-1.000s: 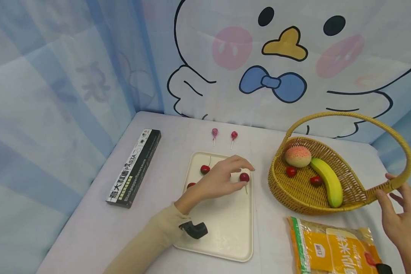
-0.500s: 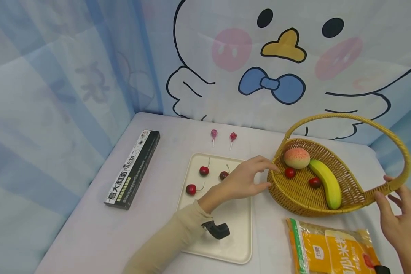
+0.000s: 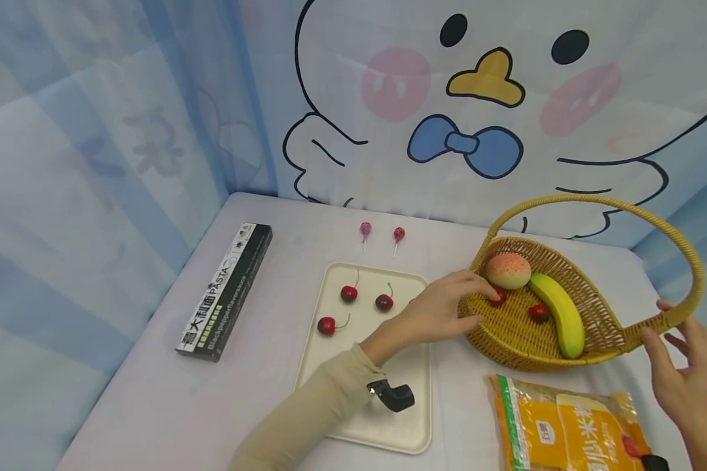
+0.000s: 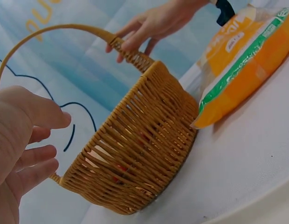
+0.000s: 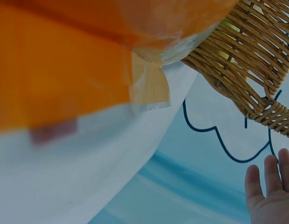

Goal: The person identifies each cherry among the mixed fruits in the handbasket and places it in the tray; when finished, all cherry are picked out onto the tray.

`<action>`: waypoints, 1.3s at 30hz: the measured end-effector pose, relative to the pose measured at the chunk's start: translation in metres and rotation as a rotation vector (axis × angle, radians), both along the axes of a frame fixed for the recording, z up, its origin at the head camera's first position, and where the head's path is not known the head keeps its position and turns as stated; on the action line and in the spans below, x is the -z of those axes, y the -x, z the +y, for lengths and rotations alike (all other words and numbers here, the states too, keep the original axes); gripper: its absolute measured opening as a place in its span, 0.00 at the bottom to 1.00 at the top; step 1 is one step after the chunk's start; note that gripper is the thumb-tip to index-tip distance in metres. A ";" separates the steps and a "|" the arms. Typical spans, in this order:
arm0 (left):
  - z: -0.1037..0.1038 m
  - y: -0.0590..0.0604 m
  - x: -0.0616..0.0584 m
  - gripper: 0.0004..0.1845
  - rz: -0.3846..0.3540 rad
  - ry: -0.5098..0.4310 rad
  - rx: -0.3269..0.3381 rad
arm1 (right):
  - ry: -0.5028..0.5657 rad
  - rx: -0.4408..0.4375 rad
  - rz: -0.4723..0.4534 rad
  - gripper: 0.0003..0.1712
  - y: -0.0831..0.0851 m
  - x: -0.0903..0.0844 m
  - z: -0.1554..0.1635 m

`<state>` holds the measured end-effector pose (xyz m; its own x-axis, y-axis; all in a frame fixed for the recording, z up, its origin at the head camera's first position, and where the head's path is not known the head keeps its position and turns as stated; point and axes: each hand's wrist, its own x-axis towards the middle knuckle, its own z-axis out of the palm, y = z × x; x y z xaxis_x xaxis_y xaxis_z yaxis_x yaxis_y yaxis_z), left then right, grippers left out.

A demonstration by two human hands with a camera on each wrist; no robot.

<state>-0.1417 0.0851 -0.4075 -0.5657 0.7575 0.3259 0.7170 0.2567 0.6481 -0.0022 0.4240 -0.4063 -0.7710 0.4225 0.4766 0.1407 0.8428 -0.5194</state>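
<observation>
Resting on the counter [image 3: 179, 418], a wicker basket [image 3: 521, 332] slants with its long axis running from the empty, loosely spread left hand [image 3: 438, 311] beside its rim to the right hand [image 3: 692, 376] pinching its handle [image 3: 589, 198].

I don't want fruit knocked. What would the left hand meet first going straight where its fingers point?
Probably the red cherry nearest the peach in the basket; the left hand partly overlaps it in the head view. Depth is unclear, so they may already touch.
</observation>
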 end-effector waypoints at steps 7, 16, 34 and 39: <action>0.009 -0.001 -0.003 0.19 0.009 0.012 0.000 | 0.009 0.006 -0.004 0.30 -0.001 0.001 0.001; 0.020 0.000 -0.002 0.18 0.027 0.042 -0.018 | 0.014 0.003 -0.023 0.31 -0.001 -0.001 -0.001; 0.043 0.009 0.000 0.20 0.043 0.149 -0.032 | 0.021 0.029 -0.065 0.31 -0.001 -0.004 -0.003; 0.049 0.009 -0.001 0.22 0.045 0.196 -0.027 | 0.028 0.033 -0.076 0.32 -0.001 -0.005 -0.002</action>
<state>-0.1512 0.1338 -0.4064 -0.5748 0.7938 0.1989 0.7352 0.3943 0.5513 -0.0011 0.4220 -0.4017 -0.7901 0.4608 0.4043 0.2083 0.8221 -0.5298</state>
